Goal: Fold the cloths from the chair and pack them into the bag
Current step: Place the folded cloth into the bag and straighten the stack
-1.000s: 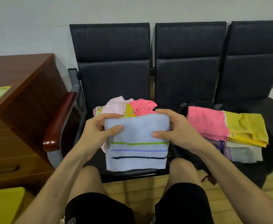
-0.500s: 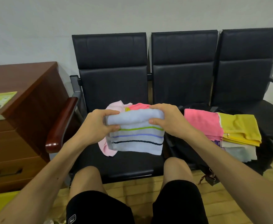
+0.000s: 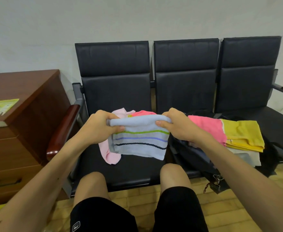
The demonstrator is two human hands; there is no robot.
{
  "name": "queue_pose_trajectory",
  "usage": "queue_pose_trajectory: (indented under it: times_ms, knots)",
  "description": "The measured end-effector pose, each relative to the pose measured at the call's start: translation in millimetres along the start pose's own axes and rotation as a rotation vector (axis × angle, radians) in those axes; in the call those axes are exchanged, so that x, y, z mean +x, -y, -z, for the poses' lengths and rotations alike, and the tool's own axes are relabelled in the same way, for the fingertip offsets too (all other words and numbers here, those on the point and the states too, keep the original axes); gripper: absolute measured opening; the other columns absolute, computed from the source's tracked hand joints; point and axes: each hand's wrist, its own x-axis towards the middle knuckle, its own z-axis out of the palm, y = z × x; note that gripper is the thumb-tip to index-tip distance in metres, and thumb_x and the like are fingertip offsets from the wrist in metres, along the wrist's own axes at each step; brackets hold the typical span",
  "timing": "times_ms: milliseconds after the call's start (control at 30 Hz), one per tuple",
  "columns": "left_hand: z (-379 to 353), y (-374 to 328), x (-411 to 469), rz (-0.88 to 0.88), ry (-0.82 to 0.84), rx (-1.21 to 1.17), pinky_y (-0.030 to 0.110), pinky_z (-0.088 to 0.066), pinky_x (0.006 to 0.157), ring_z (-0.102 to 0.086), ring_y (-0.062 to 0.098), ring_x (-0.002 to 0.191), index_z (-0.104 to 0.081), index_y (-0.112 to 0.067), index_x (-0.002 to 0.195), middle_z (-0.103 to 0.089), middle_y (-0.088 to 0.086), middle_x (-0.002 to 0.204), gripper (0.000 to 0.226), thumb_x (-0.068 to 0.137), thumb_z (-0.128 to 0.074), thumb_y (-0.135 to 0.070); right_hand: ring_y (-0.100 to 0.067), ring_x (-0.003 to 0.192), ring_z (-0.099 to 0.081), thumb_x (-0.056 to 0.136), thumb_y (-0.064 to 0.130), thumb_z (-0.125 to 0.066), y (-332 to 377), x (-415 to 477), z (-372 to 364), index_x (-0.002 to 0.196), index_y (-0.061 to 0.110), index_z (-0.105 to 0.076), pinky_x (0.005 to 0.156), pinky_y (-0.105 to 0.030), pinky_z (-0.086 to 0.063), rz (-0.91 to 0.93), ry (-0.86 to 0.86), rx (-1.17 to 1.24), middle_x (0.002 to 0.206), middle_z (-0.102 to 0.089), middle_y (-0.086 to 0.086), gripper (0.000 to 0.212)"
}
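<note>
Left hand point(image 3: 97, 127) and right hand point(image 3: 176, 126) each pinch a top corner of the folded blue terry towel point(image 3: 140, 141), 3 stripes showing, held above the left chair point(image 3: 130, 169). Black bag point(image 3: 192, 153) lies right, soft folded cloths point(image 3: 226, 131) stacked on it.

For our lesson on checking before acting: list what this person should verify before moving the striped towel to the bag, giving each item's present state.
1. Left hand grips the striped towel: ok.
2. Right hand grips it too: ok.
3. Towel's lower edge level: not ok, it hangs slanted.
4. Room in the bag: cannot tell, folded cloths cover its opening.
5. Chair emptied: not ok, unfolded cloths lie behind the towel.
</note>
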Motion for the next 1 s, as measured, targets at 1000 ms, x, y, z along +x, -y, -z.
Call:
queue_pose_trajectory:
  times_ms: [1000]
  knots:
    - [-158, -71, 47, 0.387, 0.468, -1.668, 0.046, -0.044, 0.109, -0.059, 0.032, 0.125, -0.071, -0.008, 0.121, -0.062, 0.018, 0.133, 0.068, 0.07, -0.081, -0.052, -0.036, 0.113, -0.064, 0.086, 0.007, -0.064, -64, -75, -2, 0.12, -0.001, -0.065, 0.095, -0.046, -0.054, -0.36, -0.251, 1.562, 0.12, -0.067, -0.022, 0.035]
